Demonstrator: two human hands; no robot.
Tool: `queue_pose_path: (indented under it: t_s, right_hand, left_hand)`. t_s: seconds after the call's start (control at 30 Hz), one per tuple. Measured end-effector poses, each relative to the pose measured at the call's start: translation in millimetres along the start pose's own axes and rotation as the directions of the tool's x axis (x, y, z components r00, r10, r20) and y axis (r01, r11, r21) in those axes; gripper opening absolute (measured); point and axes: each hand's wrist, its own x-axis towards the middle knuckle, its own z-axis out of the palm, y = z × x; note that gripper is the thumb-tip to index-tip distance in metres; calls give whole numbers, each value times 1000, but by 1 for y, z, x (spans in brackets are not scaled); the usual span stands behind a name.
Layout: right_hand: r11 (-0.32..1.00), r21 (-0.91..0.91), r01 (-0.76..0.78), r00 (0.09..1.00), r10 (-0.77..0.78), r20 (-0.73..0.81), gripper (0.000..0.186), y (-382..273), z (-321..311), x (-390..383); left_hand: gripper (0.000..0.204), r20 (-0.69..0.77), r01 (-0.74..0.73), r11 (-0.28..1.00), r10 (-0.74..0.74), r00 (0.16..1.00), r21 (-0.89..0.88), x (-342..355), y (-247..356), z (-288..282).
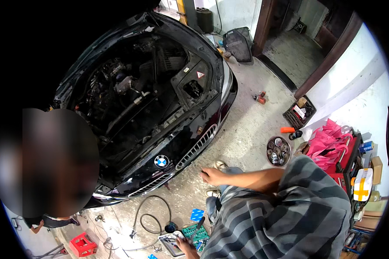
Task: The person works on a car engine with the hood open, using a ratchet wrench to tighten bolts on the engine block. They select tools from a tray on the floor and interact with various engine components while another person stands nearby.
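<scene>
My right hand (215,176) is curled closed beside the front bumper of a black car (136,172), above the floor near my shoes. A small dark bit shows at its fingertips, too small to name. Lower down, my left hand (186,247) is at a grey tray (169,244), its fingers bent around something pale that I cannot make out. Next to it lies an open green socket set (196,233) with a black-handled tool (200,223) across it. A blue-and-white box (197,214) sits just beyond. The car's hood is up, with its engine (121,82) exposed.
A black hose (170,211) loops over the floor near a red crate (83,244). Another person's hand (37,227) shows at left. A round pan of metal parts (278,151), a black crate (300,111), an orange tool (259,98) and a red cart (348,159) stand right.
</scene>
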Motion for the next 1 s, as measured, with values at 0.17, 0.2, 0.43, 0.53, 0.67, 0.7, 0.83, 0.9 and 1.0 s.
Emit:
queue_pose_path:
  t_s: [0.17,0.2,0.43,0.53,0.67,0.7,0.83,0.9,1.0]
  right_hand:
    - [956,43,290,956,-292,32,27,-37,33,-76]
    - [938,7,346,938,-346,-16,27,-37,30,-79]
    - [935,-80,345,932,-351,-88,22,-25,-33,-115]
    - [941,-21,337,938,-338,-74,24,-24,-56,-137]
    - [936,46,350,936,-351,15,37,-15,-107,-159]
    - [931,44,362,930,-364,56,42,-20,-120,-163]
    - [951,-116,286,924,-242,295,42,0,-126,-165]
    - [956,-98,277,914,-230,335,41,4,-112,-165]
    - [938,-116,328,872,-253,420,32,11,-89,-171]
  left_hand:
    - [24,437,-72,995,34,899,71,-58,70,151]
    - [29,456,-57,995,15,890,77,-94,82,187]
    - [25,664,-86,995,29,747,53,-187,46,286]
    - [26,617,-218,967,90,782,135,-214,28,303]
    - [29,616,134,989,-71,784,-57,-219,-25,325]
    - [29,639,289,951,-152,754,-114,-222,-35,326]
    - [37,555,370,889,-170,814,-271,-244,-70,322]
    - [36,512,464,770,-211,833,-438,-242,-86,307]
    - [28,295,406,685,-281,913,-605,-255,-91,292]
